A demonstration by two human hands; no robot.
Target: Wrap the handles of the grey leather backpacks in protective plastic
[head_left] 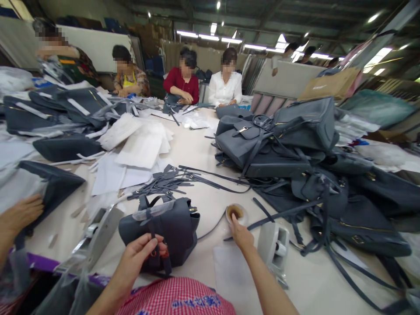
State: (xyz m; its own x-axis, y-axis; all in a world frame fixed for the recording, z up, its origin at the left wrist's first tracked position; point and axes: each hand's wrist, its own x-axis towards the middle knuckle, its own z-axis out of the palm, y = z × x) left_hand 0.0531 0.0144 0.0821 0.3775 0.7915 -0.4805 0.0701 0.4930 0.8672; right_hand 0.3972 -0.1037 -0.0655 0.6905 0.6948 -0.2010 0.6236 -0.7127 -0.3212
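A dark blue-grey handbag (179,227) stands on the table in front of me. My left hand (144,251) pinches one of its narrow straps (156,249) between thumb and fingers at the bag's near side. My right hand (242,236) reaches to a small round white dish (245,215) right of the bag, its index finger stretched into the brown contents. The other fingers of that hand are mostly hidden. A clear plastic wrap (154,211) covers part of the bag's handle.
Thin loose straps (164,181) lie beyond the bag. Piled handbags (272,140) rise at the right; a tape dispenser (273,247) sits near my right arm, another (98,236) at left. White sheets (141,140) lie further back. A co-worker's hand (22,214) is at far left; several people sit opposite.
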